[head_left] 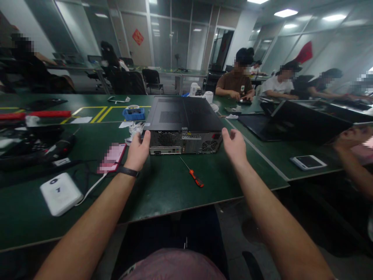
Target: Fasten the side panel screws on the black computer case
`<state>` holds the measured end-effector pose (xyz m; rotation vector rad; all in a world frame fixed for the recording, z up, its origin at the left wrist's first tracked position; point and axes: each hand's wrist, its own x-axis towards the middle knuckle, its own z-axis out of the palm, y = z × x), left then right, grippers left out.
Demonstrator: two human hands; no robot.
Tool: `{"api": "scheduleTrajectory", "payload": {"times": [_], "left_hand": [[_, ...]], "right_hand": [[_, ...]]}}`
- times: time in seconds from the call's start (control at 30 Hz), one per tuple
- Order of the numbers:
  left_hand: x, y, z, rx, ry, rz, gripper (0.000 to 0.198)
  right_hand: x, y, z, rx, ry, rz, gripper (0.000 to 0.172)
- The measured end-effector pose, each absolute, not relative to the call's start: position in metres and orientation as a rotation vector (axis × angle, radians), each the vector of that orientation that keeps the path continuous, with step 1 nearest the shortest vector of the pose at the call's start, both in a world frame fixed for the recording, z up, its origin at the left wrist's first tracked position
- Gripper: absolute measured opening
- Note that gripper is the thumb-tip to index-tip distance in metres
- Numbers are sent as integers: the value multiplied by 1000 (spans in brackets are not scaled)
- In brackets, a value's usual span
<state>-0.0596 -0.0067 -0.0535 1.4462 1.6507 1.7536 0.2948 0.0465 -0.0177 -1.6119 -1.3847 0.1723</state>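
A black desktop computer case (186,112) lies flat on the green table, its rear panel with fan grilles and ports facing me. My left hand (138,150) grips its left side, thumb at the near corner; the other fingers are mostly hidden. On the opposite side, my right hand (235,147) holds the case's right edge with the thumb by the near corner. A screwdriver (196,179) with a red and black handle rests on the table just in front of the case, its shaft pointing toward the rear panel.
To the left are a white power bank (61,193), a phone (113,157) cabled to it, and a blue bin (133,113). A white-edged device (309,162) lies at right, near a co-worker's hand (354,138) and black panels (314,120). Other people sit behind.
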Motion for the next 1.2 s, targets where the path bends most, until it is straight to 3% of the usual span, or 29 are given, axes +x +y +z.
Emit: {"api": "scheduleTrajectory", "payload": {"times": [0.17,0.37,0.5,0.77,1.0,1.1,1.2], "left_hand": [[-59,23,-37,1353,1672,1741,58],[-62,28,-43,1335,1639,1754,54],[-66,31,-49,1327,1616,1764,55],[-67,33,-56,1339,1645,1806,50],[-53,9,-47,1437,1985,1964,55],[-36,-6,-34,1482,2158,2028,47],[-17,-16,-24,1463,1894,2013,35]], "right_hand": [[295,73,-11,-1649,-1322,320,67],[262,13,-54,-1501,-1375,-7,38],[238,-28,-85,-1471,-1757,153,24],[231,-53,-94,-1512,-2098,259,21],[235,-68,-102,-1535,-2136,251,22],[236,-69,-101,-1519,-2088,256,17],[236,-67,-99,-1503,-2050,278,13]]}}
